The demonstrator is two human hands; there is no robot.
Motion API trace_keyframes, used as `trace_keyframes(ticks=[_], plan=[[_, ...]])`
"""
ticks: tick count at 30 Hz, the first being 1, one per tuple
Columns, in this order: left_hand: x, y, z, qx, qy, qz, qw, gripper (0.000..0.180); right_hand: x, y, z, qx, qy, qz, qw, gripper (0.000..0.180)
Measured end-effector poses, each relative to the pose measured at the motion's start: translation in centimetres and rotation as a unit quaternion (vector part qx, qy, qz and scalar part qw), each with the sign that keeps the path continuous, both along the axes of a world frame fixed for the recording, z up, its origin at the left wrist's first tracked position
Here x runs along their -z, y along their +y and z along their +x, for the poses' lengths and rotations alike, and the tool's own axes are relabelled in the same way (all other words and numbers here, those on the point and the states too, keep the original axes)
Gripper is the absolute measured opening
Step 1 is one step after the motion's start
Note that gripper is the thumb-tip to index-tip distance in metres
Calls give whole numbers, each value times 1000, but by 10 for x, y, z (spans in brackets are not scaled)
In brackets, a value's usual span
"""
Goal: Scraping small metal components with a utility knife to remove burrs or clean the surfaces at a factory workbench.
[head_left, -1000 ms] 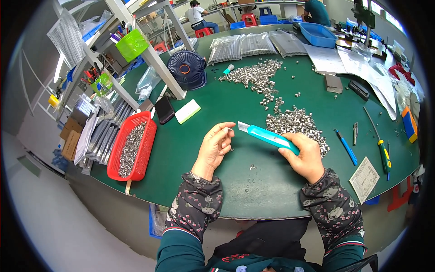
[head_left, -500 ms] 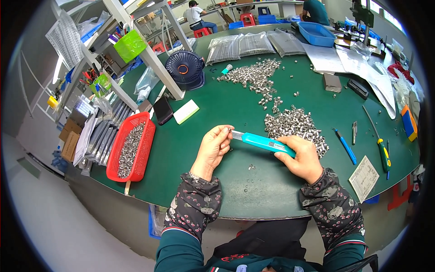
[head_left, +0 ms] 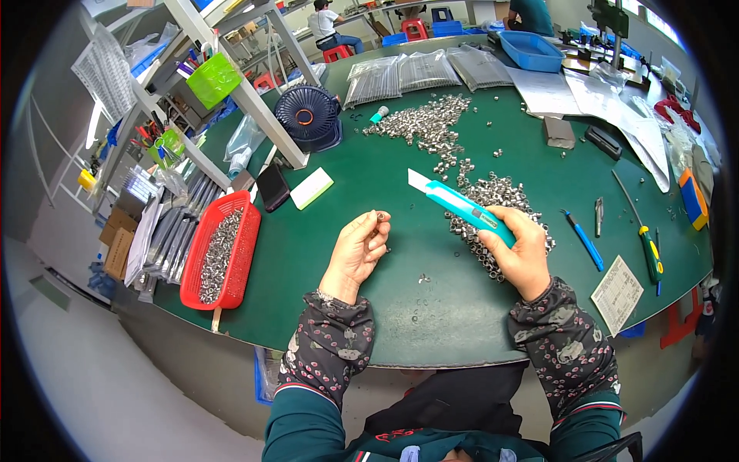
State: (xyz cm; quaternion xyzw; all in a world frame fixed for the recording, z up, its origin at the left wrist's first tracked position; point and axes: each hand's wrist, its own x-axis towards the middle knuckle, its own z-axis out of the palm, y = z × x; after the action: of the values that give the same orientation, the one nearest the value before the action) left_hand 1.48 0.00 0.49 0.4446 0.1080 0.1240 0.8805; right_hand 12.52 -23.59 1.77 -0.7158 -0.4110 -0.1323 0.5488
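The blade (head_left: pixel 418 181) of the teal utility knife (head_left: pixel 463 206) stands up and away from the left hand (head_left: pixel 354 252), whereas in the earlier frame its tip reaches that hand, so its contact with the small metal ring (head_left: pixel 381 217) there looks broken off for now. The left grip pinches the ring between thumb and forefinger above the green bench (head_left: pixel 308 246), and the right hand (head_left: pixel 525 258) wraps its grip around the knife's handle beside the nearer ring pile (head_left: pixel 502 191). Compared with that frame, the knife slants more steeply, with a clear gap between blade and ring, while the left hand hardly shifts.
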Motion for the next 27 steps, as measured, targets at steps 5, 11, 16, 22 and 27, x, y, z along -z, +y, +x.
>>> trace_keyframes(ticks=[5,11,16,22,27], plan=[[2,1,-1,-6,-2,14,1000,15,-3,-1,-1,3,25,2,1000,25],[0,-1,0,-5,-23,12,1000,15,-1,0,-3,-12,14,-17,1000,26],[-2,-6,1,-21,-4,9,1000,17,4,1,-2,-15,-1,-51,999,29],[1,-3,0,-11,-23,7,1000,18,3,1,-4,-52,10,-108,993,30],[0,-6,0,-23,-25,8,999,14,4,1,-5,-71,13,-118,990,29]])
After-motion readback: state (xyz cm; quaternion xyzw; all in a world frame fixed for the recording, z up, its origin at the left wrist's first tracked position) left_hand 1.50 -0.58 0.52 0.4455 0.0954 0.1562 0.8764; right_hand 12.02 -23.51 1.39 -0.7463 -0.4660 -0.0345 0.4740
